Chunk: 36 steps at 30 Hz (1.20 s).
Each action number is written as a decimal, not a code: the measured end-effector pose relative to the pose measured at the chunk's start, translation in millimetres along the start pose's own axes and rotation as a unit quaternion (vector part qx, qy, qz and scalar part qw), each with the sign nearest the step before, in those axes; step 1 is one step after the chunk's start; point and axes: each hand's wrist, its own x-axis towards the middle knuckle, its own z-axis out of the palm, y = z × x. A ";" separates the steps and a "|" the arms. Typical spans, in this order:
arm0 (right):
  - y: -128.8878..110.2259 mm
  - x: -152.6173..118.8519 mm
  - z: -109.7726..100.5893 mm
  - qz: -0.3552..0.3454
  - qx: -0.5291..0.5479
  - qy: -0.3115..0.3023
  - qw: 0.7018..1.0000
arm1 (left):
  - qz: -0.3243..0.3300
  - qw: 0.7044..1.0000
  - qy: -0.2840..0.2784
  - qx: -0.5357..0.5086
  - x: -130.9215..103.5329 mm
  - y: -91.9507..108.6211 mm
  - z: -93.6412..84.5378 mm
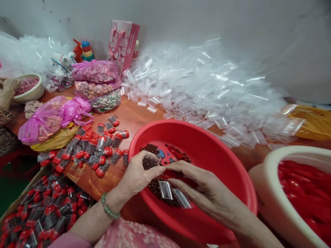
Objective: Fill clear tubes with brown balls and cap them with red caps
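Over a large red basin [227, 165], my left hand [137, 174] holds a clear plastic container [151, 161] filled with dark brown beads. My right hand [199, 182] is beside it, its thumb and index finger reaching to the fingertips of my left hand; whether it grips anything there is hidden. Loose brown beads [150, 148] lie in the basin, partly hidden by my hands. Two clear flat containers, one [166, 190] and another [182, 198], rest on the beads below my right hand.
Filled red-capped containers [95, 146] lie left of the basin, more in a box [51, 206] below. Clear containers [196, 86] are heaped behind. A cream tub [271, 165] of red caps stands right. Another person's hand [9, 90] is at a cream bowl [38, 90], far left.
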 end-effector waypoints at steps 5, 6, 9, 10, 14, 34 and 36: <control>5.1 -14.8 29.8 0.065 0.101 0.191 0.974 | -0.040 0.988 0.008 -0.149 -13.6 -10.3 13.9; 5.6 -17.5 38.2 0.094 0.134 0.236 0.958 | -0.053 0.980 0.013 -0.189 -16.1 -12.9 18.6; 2.9 -25.1 61.8 0.177 0.212 0.354 0.893 | -0.083 0.960 0.033 -0.264 -21.9 -18.4 32.6; 0.7 -27.6 68.3 0.196 0.227 0.385 0.873 | -0.085 0.957 0.039 -0.275 -23.6 -19.1 36.4; -9.2 -37.9 89.3 0.195 0.238 0.451 0.838 | -0.076 0.956 0.041 -0.280 -31.2 -18.1 44.9; -2.9 -35.2 58.6 0.043 0.181 0.473 0.861 | -0.052 0.982 -0.117 -0.136 -46.7 -17.2 30.6; -8.1 -31.1 58.5 0.024 0.162 0.451 0.877 | -0.057 0.981 -0.128 -0.138 -46.6 -16.9 31.2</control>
